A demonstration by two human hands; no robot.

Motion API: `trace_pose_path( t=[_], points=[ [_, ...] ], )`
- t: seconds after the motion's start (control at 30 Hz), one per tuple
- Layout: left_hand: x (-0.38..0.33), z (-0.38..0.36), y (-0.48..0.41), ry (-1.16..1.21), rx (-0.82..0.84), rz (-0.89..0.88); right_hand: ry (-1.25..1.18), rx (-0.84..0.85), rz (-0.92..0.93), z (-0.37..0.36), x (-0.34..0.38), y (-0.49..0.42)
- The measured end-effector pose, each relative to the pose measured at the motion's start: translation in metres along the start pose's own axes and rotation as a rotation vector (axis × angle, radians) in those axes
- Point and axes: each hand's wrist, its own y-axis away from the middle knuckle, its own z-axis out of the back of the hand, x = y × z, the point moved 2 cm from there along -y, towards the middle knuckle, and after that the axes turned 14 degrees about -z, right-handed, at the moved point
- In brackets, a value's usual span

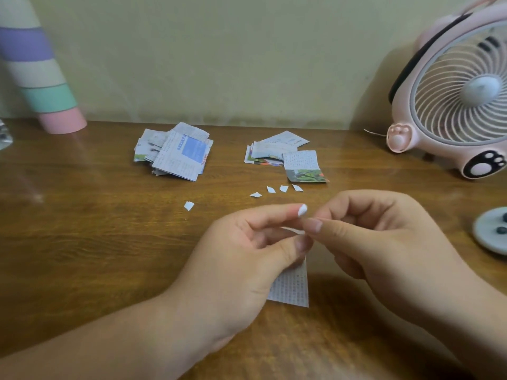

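Observation:
My left hand [247, 259] pinches a small printed paper slip [290, 289] between thumb and fingers; the slip hangs down below the hand over the wooden desk [96, 242]. A tiny white scrap [302, 210] sticks to the tip of my left forefinger. My right hand [378, 242] meets the left at the slip's top edge, thumb and forefinger pinching there. Several small white torn scraps [277, 190] lie in a row beyond my hands, and one more scrap [189, 205] lies farther left.
Two piles of cut printed paper lie near the wall, the left pile [175, 152] and the right pile [285, 157]. A pink desk fan [452, 105] stands at right, a striped pastel tube [41, 72] at left, a round grey dish [491, 231] at the right edge.

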Motion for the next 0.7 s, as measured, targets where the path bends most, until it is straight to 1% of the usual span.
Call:
trace_pose_path(
  t=[0.17,0.5,0.6,0.7],
  points=[
    [-0.003,-0.001,0.003,-0.184,0.145,-0.128,-0.02,-0.038,-0.043,0.003,-0.002,-0.001],
    [-0.011,-0.001,0.006,-0.453,0.251,-0.384,-0.13,-0.023,-0.063,0.004,-0.002,-0.002],
    [-0.014,0.001,0.006,-0.589,0.283,-0.45,-0.074,-0.05,-0.025,0.004,0.001,0.001],
    [-0.018,0.001,0.006,-0.765,0.312,-0.538,0.042,-0.119,0.006,0.005,0.004,0.003]
  ],
)
